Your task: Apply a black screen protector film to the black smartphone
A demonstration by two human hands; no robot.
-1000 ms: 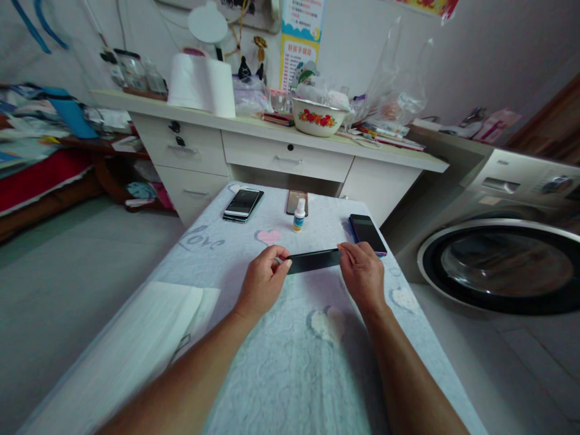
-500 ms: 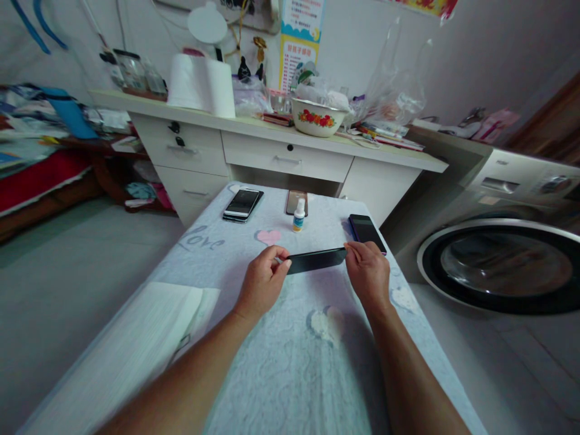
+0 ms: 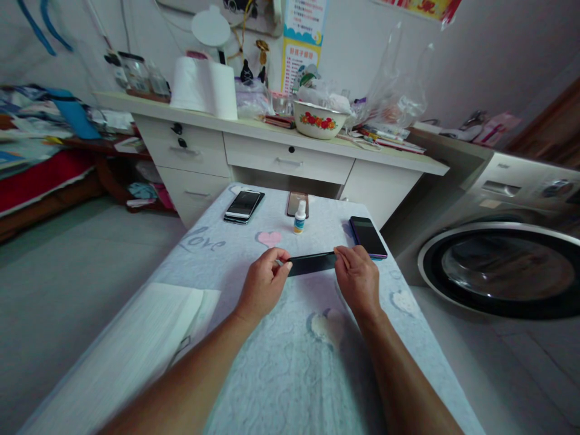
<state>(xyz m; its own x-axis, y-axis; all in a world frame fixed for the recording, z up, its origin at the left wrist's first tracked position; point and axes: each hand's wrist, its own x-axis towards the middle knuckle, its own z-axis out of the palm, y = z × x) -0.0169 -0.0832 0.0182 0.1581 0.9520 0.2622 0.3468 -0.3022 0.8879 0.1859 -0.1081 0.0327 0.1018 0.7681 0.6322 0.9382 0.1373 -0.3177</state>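
A dark phone is held tilted over the table's middle, its long side running left to right. My left hand pinches its left end between thumb and fingers. At the other end, my right hand has closed fingers on the phone's right part, covering it. Just beyond stands a small white spray bottle with a blue and yellow label. Behind the bottle lies another phone. To the right rests a purple-edged phone, and at the back left is a stack of phones.
A patterned cloth covers the table, with a folded white sheet at the left. Behind it, a white desk carries paper rolls and a flowered bowl. A washing machine stands at the right.
My right hand has moved left along the held phone and covers more of its right end. My left hand keeps its grip. The view has shifted slightly.
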